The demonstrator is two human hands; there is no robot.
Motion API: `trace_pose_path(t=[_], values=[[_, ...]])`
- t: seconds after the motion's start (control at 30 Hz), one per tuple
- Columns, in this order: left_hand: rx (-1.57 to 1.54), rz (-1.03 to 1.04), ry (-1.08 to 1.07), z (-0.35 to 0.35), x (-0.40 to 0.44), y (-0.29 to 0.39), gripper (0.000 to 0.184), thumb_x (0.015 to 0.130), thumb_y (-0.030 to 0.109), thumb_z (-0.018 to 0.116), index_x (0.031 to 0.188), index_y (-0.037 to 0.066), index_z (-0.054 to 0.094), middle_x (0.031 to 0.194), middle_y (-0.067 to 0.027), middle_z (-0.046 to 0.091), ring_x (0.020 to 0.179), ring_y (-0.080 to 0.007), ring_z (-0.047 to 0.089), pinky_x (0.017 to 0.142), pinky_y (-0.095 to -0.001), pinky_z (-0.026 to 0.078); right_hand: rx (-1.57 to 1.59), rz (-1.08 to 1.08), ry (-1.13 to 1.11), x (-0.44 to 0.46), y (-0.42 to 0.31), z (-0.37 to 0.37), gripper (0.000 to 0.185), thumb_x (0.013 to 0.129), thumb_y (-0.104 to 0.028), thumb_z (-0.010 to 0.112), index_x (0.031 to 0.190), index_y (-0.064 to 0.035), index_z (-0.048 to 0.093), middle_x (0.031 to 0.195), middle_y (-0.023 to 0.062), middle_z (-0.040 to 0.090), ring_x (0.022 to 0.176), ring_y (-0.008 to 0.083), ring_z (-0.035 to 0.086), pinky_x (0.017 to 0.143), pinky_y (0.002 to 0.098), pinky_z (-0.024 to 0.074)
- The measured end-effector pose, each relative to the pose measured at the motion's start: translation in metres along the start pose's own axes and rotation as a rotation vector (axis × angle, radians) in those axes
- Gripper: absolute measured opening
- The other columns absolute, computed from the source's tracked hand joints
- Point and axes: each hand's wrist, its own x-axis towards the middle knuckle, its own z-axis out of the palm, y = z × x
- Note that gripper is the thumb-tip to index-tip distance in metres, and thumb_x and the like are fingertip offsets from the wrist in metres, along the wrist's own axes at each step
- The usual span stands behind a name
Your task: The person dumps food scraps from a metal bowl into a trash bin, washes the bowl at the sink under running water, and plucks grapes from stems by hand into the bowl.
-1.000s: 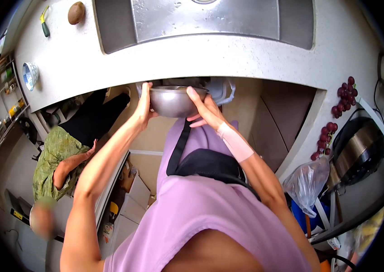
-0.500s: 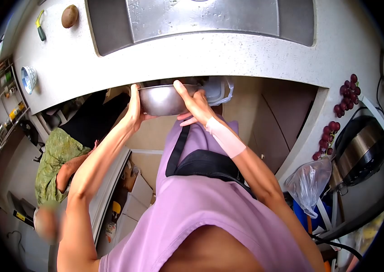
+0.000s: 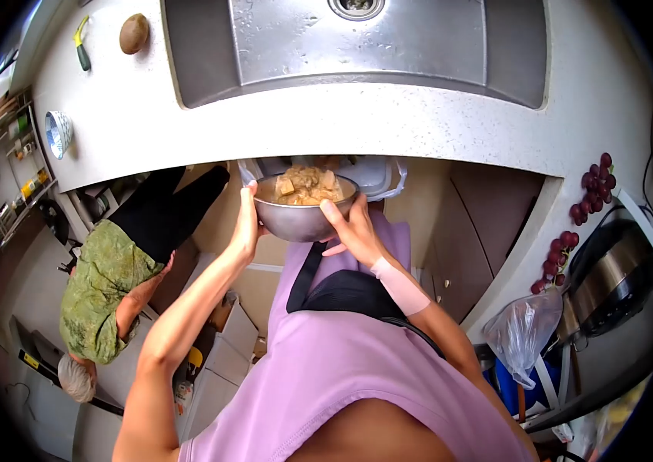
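Note:
A metal bowl [image 3: 299, 222] is held between both hands, just below the counter's front edge. Inside it lies chunky light-brown food [image 3: 309, 185]. My left hand [image 3: 245, 223] grips the bowl's left side, thumb at the rim. On the right side, my right hand [image 3: 353, 229] has its thumb against the outer wall near the rim and its other fingers partly hidden under the bowl. Behind the bowl, a pale plastic container [image 3: 374, 177] shows below the counter edge.
A sink [image 3: 357, 46] is set in the white counter [image 3: 373, 123]. A brown oval fruit [image 3: 134, 34], a peeler [image 3: 81, 45] and a patterned bowl [image 3: 58, 135] stand left; grapes [image 3: 598, 179] and a plastic bag [image 3: 523, 331] lie right. Another person [image 3: 103, 292] is at left.
The bowl has come lower in view and tipped so that its food shows; both hands moved with it. More of the sink, with its drain, is visible, and the other person's head has turned or shifted.

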Motion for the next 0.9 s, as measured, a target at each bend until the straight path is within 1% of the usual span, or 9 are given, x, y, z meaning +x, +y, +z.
trace_pose_path(t=[0.17,0.2,0.27,0.37,0.5,0.63,0.67,0.77,0.9], values=[[-0.022,0.045,0.042,0.007,-0.003,0.003,0.079,0.087,0.069,0.026,0.131,0.006,0.042,0.119,-0.0101,0.055,0.098,-0.0185,0.054,0.082,-0.0363,0.047,-0.072,-0.094,0.043,-0.001,-0.002,-0.003,0.098,0.077,-0.054,0.066,0.128,0.0125,0.015,0.130,0.0270,0.027,0.110,0.0394,0.052,0.060,0.0410,0.0608],[-0.017,0.068,0.137,0.009,0.010,-0.006,0.080,0.085,0.071,0.026,0.133,0.009,0.039,0.121,-0.0111,0.054,0.102,-0.0203,0.054,0.083,-0.0382,0.046,-0.057,-0.041,0.042,0.007,-0.002,-0.005,0.103,0.076,-0.058,0.066,0.126,0.0157,0.015,0.128,0.0298,0.028,0.102,0.0382,0.058,0.059,0.0413,0.0603],[-0.034,-0.090,-0.031,0.003,0.018,0.000,0.081,0.084,0.072,0.025,0.138,0.012,0.034,0.126,-0.0123,0.051,0.109,-0.0230,0.052,0.085,-0.0407,0.045,-0.090,0.087,0.066,0.004,-0.025,0.003,0.107,0.074,-0.062,0.065,0.122,0.0194,0.015,0.127,0.0336,0.029,0.089,0.0368,0.063,0.058,0.0416,0.0597],[0.051,-0.136,-0.070,0.003,0.024,0.004,0.083,0.083,0.072,0.023,0.141,0.012,0.030,0.131,-0.0144,0.047,0.114,-0.0247,0.050,0.086,-0.0412,0.045,-0.043,0.142,0.049,0.010,-0.021,-0.003,0.108,0.075,-0.063,0.064,0.120,0.0216,0.014,0.122,0.0360,0.032,0.079,0.0355,0.066,0.058,0.0426,0.0593],[0.013,-0.087,0.000,-0.006,0.025,-0.008,0.084,0.086,0.069,0.022,0.141,0.006,0.029,0.132,-0.0169,0.046,0.111,-0.0239,0.052,0.085,-0.0406,0.047,-0.052,0.103,0.030,0.004,-0.016,0.003,0.103,0.076,-0.059,0.065,0.121,0.0197,0.014,0.123,0.0335,0.031,0.080,0.0364,0.066,0.059,0.0447,0.0595],[0.004,-0.004,-0.015,-0.006,0.005,-0.010,0.082,0.087,0.067,0.026,0.135,0.001,0.036,0.126,-0.0165,0.051,0.107,-0.0220,0.054,0.083,-0.0381,0.048,-0.032,0.012,-0.027,-0.001,-0.001,-0.001,0.099,0.077,-0.053,0.067,0.128,0.0133,0.014,0.134,0.0268,0.020,0.120,0.0429,0.042,0.065,0.0475,0.0599],[0.003,-0.015,-0.012,-0.004,-0.003,-0.010,0.082,0.087,0.067,0.026,0.135,0.001,0.036,0.126,-0.0165,0.051,0.107,-0.0220,0.054,0.083,-0.0381,0.048,-0.030,0.024,-0.029,-0.004,0.002,-0.002,0.099,0.077,-0.053,0.067,0.128,0.0133,0.014,0.134,0.0268,0.020,0.120,0.0429,0.042,0.065,0.0475,0.0599],[0.007,0.058,0.037,-0.001,-0.009,-0.003,0.082,0.087,0.067,0.026,0.133,0.000,0.039,0.123,-0.0177,0.052,0.105,-0.0221,0.055,0.083,-0.0369,0.048,-0.064,-0.063,-0.048,0.000,0.000,-0.004,0.099,0.077,-0.052,0.068,0.130,0.0111,0.014,0.133,0.0261,0.021,0.116,0.0419,0.047,0.063,0.0441,0.0607],[-0.030,-0.022,-0.021,0.003,0.011,0.002,0.082,0.086,0.067,0.027,0.132,0.000,0.039,0.121,-0.0180,0.053,0.103,-0.0218,0.055,0.083,-0.0368,0.047,-0.124,-0.025,0.080,0.007,-0.009,0.003,0.100,0.076,-0.057,0.065,0.128,0.0137,0.016,0.127,0.0260,0.025,0.095,0.0369,0.060,0.060,0.0410,0.0605]])
